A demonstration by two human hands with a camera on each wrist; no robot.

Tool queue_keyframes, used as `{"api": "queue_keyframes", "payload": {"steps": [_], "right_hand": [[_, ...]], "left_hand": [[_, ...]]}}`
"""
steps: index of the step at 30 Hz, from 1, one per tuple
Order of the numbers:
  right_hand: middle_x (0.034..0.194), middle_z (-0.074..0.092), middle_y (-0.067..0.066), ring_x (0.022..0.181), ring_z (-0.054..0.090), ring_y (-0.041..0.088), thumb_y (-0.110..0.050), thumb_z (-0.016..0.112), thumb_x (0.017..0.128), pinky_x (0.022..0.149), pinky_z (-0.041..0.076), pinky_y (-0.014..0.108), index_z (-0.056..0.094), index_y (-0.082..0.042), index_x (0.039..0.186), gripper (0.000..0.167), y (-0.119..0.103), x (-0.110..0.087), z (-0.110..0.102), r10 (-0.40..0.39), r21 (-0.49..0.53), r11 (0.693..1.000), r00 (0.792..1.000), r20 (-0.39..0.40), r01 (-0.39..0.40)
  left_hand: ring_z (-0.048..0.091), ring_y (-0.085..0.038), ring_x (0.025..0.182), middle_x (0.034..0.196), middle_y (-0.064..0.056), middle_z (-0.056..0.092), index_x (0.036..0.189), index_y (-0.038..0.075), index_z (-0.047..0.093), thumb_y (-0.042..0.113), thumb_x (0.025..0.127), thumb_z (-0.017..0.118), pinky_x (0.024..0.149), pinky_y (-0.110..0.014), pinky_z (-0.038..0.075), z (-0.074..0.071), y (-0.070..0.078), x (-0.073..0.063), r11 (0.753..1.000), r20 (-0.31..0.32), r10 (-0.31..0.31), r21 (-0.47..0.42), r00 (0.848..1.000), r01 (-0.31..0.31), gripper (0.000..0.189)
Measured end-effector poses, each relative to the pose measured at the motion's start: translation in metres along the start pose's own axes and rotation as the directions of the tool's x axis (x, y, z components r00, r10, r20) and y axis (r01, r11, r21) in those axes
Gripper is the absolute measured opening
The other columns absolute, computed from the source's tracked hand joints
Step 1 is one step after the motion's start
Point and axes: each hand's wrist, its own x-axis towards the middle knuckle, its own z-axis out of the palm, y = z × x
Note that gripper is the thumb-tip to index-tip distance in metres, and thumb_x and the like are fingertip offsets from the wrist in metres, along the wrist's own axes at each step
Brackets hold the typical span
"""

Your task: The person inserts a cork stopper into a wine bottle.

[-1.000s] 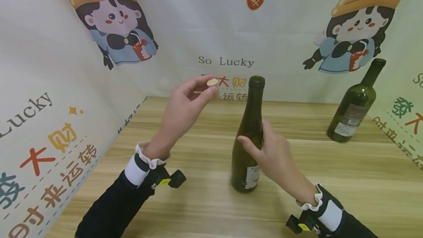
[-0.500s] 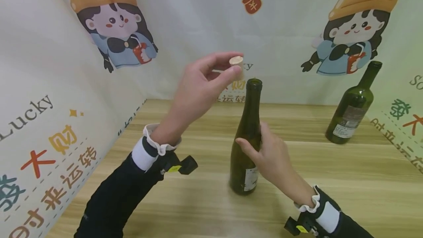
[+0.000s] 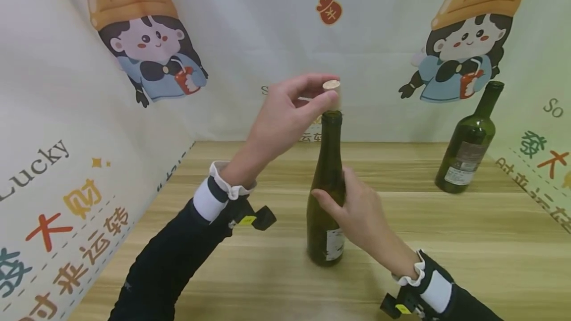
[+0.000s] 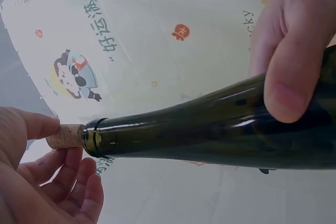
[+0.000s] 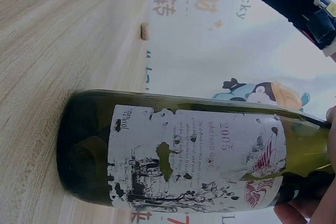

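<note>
My left hand pinches a pale cork between thumb and fingers, over the mouth of a green wine bottle. In the left wrist view, the lower end of the cork meets the bottle's rim; whether any of it is inside I cannot tell. Lower down, my right hand grips the body of the bottle, thumb on the near side. The bottle stands upright on the wooden table. A worn, partly torn label shows in the right wrist view.
A second green bottle stands at the back right of the table. Another small cork sits on the tabletop in the right wrist view. A printed cloth hangs behind and along both sides.
My left hand has carried the cork right and up, then over to the bottle's mouth. My right hand keeps its grip on the bottle, which stays standing. The head view has shifted slightly.
</note>
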Motion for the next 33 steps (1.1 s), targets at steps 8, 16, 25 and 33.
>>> {"api": "queue_keyframes", "payload": {"steps": [8, 16, 25, 33], "right_hand": [[0.085, 0.063, -0.001, 0.07, 0.061, 0.01, -0.047, 0.062, 0.088, 0.057, 0.049, 0.025, 0.049, -0.011, 0.117, 0.048, 0.0, 0.0, 0.001, 0.005, 0.008, 1.0, 1.0, 0.014, -0.005], [0.083, 0.063, -0.001, 0.068, 0.059, 0.01, -0.045, 0.064, 0.087, 0.057, 0.047, 0.026, 0.05, -0.011, 0.114, 0.046, 0.002, -0.001, 0.002, 0.001, -0.003, 1.0, 1.0, -0.013, -0.001], [0.084, 0.064, -0.001, 0.07, 0.06, 0.01, -0.046, 0.063, 0.088, 0.057, 0.048, 0.026, 0.05, -0.01, 0.116, 0.048, 0.003, 0.0, 0.002, 0.011, 0.002, 1.0, 1.0, -0.006, -0.011], [0.084, 0.063, -0.003, 0.068, 0.059, 0.008, -0.045, 0.063, 0.088, 0.056, 0.048, 0.024, 0.05, -0.011, 0.117, 0.046, 0.003, 0.001, 0.002, -0.004, 0.012, 1.0, 1.0, -0.006, 0.004]], "left_hand": [[0.066, -0.008, 0.088, 0.101, 0.007, 0.069, 0.12, 0.019, 0.065, 0.03, 0.09, 0.065, 0.081, -0.028, 0.053, -0.002, -0.01, -0.005, 0.998, 0.031, -0.049, 0.026, 0.998, 0.048, 0.032], [0.065, -0.008, 0.088, 0.102, 0.004, 0.068, 0.121, 0.018, 0.064, 0.029, 0.091, 0.064, 0.08, -0.027, 0.053, 0.004, -0.014, -0.006, 0.998, 0.059, -0.051, 0.045, 0.997, 0.049, 0.032], [0.062, -0.01, 0.095, 0.107, -0.004, 0.065, 0.125, 0.012, 0.058, 0.016, 0.092, 0.062, 0.082, -0.029, 0.053, 0.009, -0.022, -0.008, 0.996, 0.049, 0.088, -0.024, 0.995, -0.087, 0.034], [0.059, -0.008, 0.092, 0.112, -0.001, 0.064, 0.121, 0.009, 0.062, 0.016, 0.094, 0.059, 0.081, -0.031, 0.053, 0.013, -0.028, -0.011, 0.985, 0.022, 0.173, -0.013, 0.985, -0.172, 0.028]]}}
